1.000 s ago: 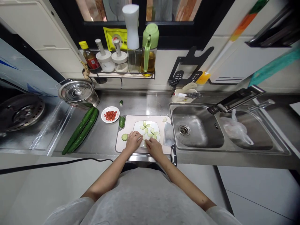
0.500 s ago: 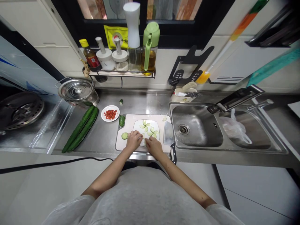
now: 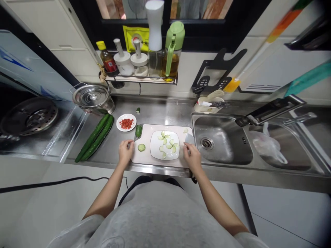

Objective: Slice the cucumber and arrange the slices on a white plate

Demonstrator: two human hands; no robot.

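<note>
A white squarish plate (image 3: 157, 155) with several thin half-moon cucumber slices (image 3: 168, 146) laid in a curving pattern stands on the pale cutting board (image 3: 141, 161). At the board's left edge is my left hand (image 3: 126, 152), its fingers curled against the rim. My right hand (image 3: 192, 156) lies over the kitchen knife (image 3: 190, 138) along the right side, thumb and fingertips pinched together; what they grip is hidden. Round cucumber slices (image 3: 141, 147) are stacked left of the plate. Above them lies a cut cucumber piece (image 3: 139, 130).
Two whole cucumbers (image 3: 96, 137) and a small plate of chopped red pepper (image 3: 126, 123) lie to the left. Behind them stands a lidded steel pot (image 3: 94, 98). A double sink (image 3: 222, 137) adjoins the board on the right; a bottle rack (image 3: 142, 79) hangs above.
Both hands have left the plate and moved apart, the left to the board's left edge, the right to the knife's side. The plate's slices are now uncovered. The camera view has shifted slightly.
</note>
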